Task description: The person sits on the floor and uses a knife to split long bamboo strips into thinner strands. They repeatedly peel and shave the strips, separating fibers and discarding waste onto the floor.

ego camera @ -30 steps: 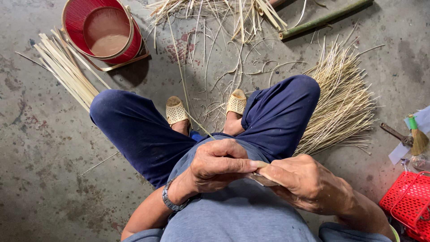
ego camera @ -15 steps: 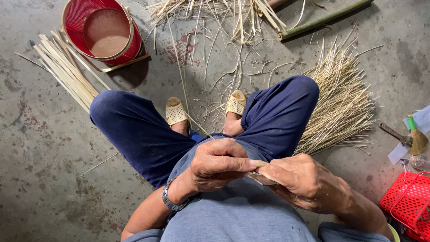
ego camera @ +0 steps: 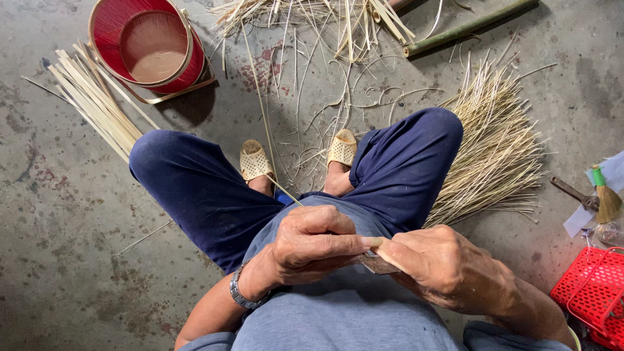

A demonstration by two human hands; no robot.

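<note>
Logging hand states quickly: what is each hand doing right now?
Left hand: closed on a thin bamboo strip.
Right hand: closed on a small blade.

Almost nothing has moved in the last second. The left hand [ego camera: 312,244] and the right hand [ego camera: 442,266], low in the middle of the frame, sit a tiny bit lower and more to the left than before. The thin strip [ego camera: 260,110] lies where it did.
</note>
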